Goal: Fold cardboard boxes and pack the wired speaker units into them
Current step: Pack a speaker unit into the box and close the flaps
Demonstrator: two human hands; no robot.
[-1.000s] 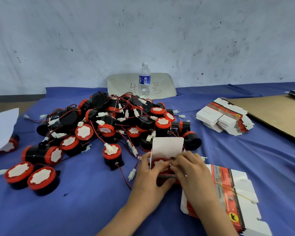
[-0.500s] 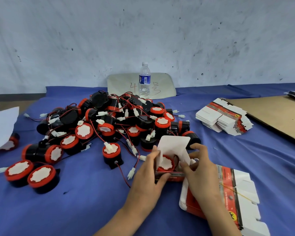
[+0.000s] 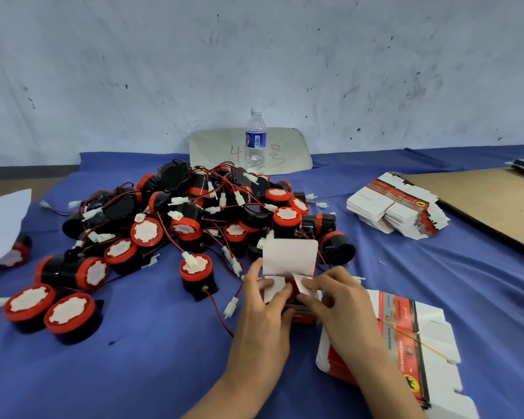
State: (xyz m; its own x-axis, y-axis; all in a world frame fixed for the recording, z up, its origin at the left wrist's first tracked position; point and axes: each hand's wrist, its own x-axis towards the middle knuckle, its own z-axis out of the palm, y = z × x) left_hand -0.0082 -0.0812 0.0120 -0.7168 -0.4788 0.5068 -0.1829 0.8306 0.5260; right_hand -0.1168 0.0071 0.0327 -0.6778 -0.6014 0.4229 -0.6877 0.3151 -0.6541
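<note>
Your left hand [image 3: 263, 303] grips the left side of a small red and white cardboard box [image 3: 303, 318]. The box stands on the blue cloth-covered surface [image 3: 139, 364] right in front of you. Your thumb lies on the white side flap there. Your right hand [image 3: 338, 300] holds the box from the other side, its fingertips pinching the opposite white side flap, which tilts inward. The box's white lid flap [image 3: 289, 257] stands upright behind both hands. Flaps and fingers hide what is inside, so I cannot tell its contents.

Just beyond the box is a pile of round black speaker units with red rims, red wires and white plugs [image 3: 194, 213]. It spreads leftward, and a few units lie apart at its near left edge.

Your right forearm crosses a stack of flat red and white box blanks bound with a yellow rubber band [image 3: 418, 337]. A second stack of flat box blanks [image 3: 397, 211] lies further right, beside a brown cardboard sheet [image 3: 481, 201]. A clear plastic water bottle [image 3: 255, 140] stands upright at the back, in front of a beige board marked "4" [image 3: 218, 146]. A white sheet [image 3: 0, 219] lies at the far left.
</note>
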